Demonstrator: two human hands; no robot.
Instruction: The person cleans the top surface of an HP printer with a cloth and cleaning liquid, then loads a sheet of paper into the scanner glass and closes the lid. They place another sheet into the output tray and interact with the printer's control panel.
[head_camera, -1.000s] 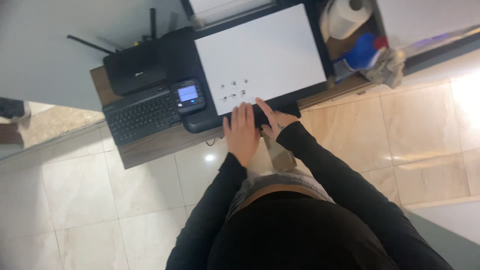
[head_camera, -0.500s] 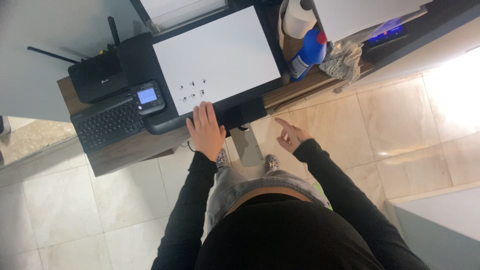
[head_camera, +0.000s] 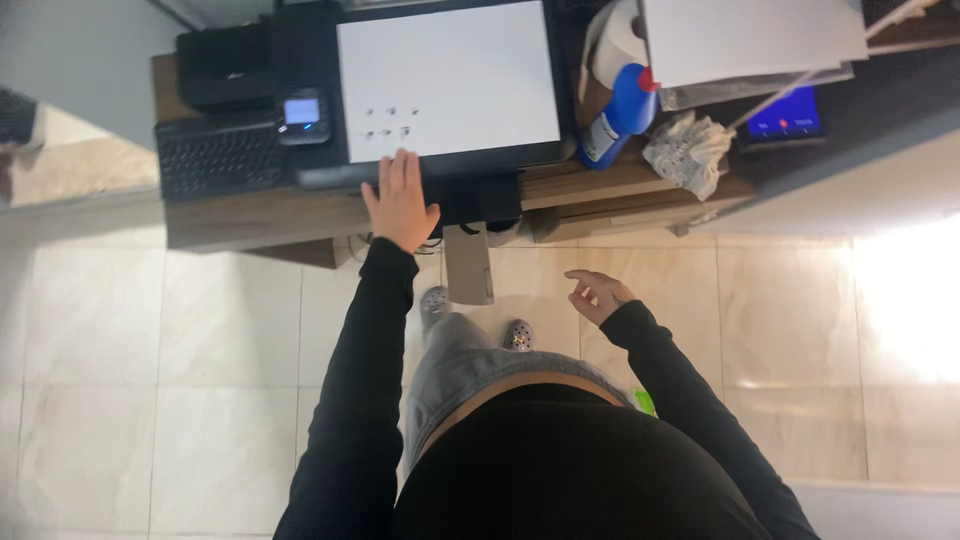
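My left hand (head_camera: 400, 200) lies flat with fingers spread on the front edge of a black printer (head_camera: 310, 40), just below its white lid (head_camera: 447, 80). It holds nothing. My right hand (head_camera: 597, 295) hangs in the air over the tiled floor, away from the desk, fingers loosely curled and empty. The printer's small lit control panel (head_camera: 302, 112) sits left of my left hand. Both arms wear black sleeves.
A black keyboard (head_camera: 220, 158) lies left of the printer on the wooden desk (head_camera: 255, 215). A blue spray bottle (head_camera: 620, 118), a paper roll (head_camera: 618, 40), a crumpled cloth (head_camera: 690, 150), white sheets (head_camera: 750, 40) and a lit blue screen (head_camera: 785, 118) stand to the right.
My right hand has left the printer's front and dropped back toward my body. My left hand stayed on the printer edge. The view has shifted, so the desk appears farther right.
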